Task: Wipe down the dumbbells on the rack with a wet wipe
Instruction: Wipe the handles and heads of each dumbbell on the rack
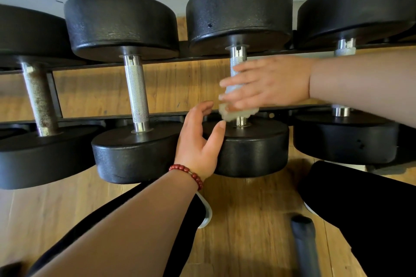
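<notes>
Wet wipe loosely trapped on a dumbbell handle, both hands spread.
The left hand point(198, 141) was relaxed and spread, its thumb tip just beside the wet wipe point(234, 114). The right hand point(270, 83), blurred, lay flat-fingered over the wipe on the handle of the dumbbell point(252, 146) between the two hands. With no curled grip visible, the wipe could slide off or bunch up, leaving knurling unwiped. It looked crumpled, pale and translucent, hanging below that hand.

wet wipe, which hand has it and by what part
Right hand presses the wet wipe against the dumbbell handle, fingers straight; left hand holds nothing.
</notes>
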`<action>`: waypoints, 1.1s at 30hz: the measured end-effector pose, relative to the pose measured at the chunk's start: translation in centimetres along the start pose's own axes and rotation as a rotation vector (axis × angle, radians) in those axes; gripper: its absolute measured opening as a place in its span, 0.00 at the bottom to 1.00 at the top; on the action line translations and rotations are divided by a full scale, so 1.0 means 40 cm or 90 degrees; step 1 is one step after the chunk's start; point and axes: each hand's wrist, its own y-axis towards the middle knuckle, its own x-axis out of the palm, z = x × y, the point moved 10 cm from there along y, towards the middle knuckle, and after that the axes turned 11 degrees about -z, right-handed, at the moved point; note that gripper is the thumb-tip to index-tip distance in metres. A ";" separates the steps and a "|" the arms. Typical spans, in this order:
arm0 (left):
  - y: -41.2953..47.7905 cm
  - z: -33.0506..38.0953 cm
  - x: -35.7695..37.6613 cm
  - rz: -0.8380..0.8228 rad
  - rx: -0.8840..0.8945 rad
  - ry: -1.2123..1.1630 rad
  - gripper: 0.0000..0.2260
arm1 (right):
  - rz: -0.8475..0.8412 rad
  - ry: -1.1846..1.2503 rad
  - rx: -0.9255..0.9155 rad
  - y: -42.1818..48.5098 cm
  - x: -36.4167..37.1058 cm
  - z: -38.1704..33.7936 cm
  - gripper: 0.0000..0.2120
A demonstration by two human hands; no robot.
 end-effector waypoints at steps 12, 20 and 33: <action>0.001 -0.004 0.000 -0.003 -0.007 0.010 0.29 | 0.185 0.217 0.247 -0.018 -0.032 0.023 0.25; 0.001 -0.004 -0.001 -0.004 -0.012 0.012 0.28 | 0.065 0.094 0.189 -0.003 -0.018 0.031 0.20; 0.001 -0.003 0.000 -0.004 -0.012 0.008 0.30 | 0.123 0.138 0.365 -0.013 -0.023 0.076 0.18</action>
